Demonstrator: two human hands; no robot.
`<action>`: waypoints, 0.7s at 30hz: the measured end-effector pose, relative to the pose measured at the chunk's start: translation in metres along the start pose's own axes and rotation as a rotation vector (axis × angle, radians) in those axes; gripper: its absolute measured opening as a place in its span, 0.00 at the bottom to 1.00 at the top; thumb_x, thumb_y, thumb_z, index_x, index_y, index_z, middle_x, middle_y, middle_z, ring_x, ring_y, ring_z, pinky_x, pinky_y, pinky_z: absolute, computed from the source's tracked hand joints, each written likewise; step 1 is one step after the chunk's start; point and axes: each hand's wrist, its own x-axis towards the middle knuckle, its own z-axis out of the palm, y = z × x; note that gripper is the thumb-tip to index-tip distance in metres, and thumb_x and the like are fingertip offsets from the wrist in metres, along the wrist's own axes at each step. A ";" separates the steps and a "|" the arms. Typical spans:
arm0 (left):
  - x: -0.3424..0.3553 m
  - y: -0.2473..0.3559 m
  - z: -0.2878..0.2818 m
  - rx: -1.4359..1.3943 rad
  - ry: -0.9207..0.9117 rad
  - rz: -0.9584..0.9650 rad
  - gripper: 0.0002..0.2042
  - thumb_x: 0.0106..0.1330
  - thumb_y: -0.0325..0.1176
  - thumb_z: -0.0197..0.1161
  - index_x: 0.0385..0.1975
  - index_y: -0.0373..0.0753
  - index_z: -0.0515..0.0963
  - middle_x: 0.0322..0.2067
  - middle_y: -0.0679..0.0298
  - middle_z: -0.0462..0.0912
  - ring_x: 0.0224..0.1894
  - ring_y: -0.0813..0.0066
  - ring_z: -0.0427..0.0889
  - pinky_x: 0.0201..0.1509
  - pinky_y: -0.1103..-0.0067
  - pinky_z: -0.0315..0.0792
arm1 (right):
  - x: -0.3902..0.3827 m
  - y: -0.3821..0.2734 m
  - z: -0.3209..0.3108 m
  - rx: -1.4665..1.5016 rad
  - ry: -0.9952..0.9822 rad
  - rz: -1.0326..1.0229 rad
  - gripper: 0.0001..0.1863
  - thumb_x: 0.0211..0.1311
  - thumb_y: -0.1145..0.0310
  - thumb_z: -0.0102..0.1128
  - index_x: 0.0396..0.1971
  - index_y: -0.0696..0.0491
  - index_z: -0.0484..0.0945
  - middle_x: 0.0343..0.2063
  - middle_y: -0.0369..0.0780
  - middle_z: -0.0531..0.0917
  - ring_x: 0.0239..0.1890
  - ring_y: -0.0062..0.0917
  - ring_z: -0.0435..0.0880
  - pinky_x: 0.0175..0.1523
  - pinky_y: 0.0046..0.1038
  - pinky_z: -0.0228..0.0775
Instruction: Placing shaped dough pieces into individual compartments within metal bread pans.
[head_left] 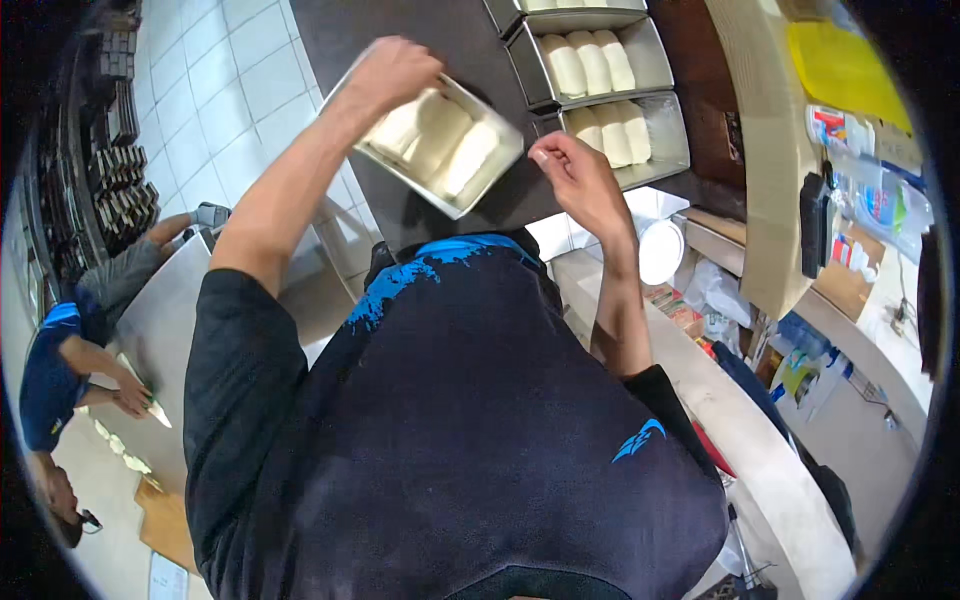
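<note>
My left hand [398,72] is closed over the far rim of a metal loaf pan [447,203], which sits turned at an angle above the dark table. Inside the pan lie several pale rolls of dough [440,135] side by side; the hand and wrist cover part of them. My right hand [582,180] is just right of the pan's corner, its fingers curled together with nothing visible in them. Beyond it stands another loaf pan [672,128] holding dough rolls [612,134], and behind that a similar filled pan [648,60].
The dark table [400,20] carries a further partly seen pan at the far edge. On the left a co-worker [60,360] handles dough at a pale worktop [165,340]. To the right, shelves hold a yellow item [850,75], bottles and a white round container [660,252].
</note>
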 end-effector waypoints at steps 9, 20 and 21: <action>-0.122 0.054 0.005 -0.409 -0.114 -0.806 0.20 0.65 0.42 0.58 0.27 0.27 0.82 0.23 0.45 0.84 0.25 0.43 0.83 0.32 0.57 0.77 | 0.017 -0.006 0.027 0.081 -0.010 -0.019 0.10 0.69 0.69 0.57 0.40 0.59 0.82 0.36 0.42 0.87 0.33 0.33 0.81 0.41 0.33 0.73; -0.115 0.036 -0.014 -0.856 0.597 -1.071 0.21 0.78 0.44 0.52 0.61 0.37 0.76 0.53 0.54 0.85 0.53 0.58 0.84 0.56 0.68 0.76 | 0.129 -0.103 0.044 -0.613 -0.373 -0.375 0.11 0.63 0.73 0.49 0.35 0.59 0.81 0.36 0.47 0.87 0.36 0.46 0.83 0.45 0.45 0.73; -0.103 0.019 -0.015 -0.889 0.622 -1.023 0.21 0.77 0.43 0.52 0.60 0.37 0.77 0.53 0.55 0.85 0.52 0.59 0.84 0.56 0.69 0.76 | 0.147 -0.108 0.065 -0.643 -0.413 -0.343 0.10 0.61 0.73 0.50 0.33 0.60 0.82 0.34 0.47 0.87 0.34 0.45 0.81 0.43 0.45 0.73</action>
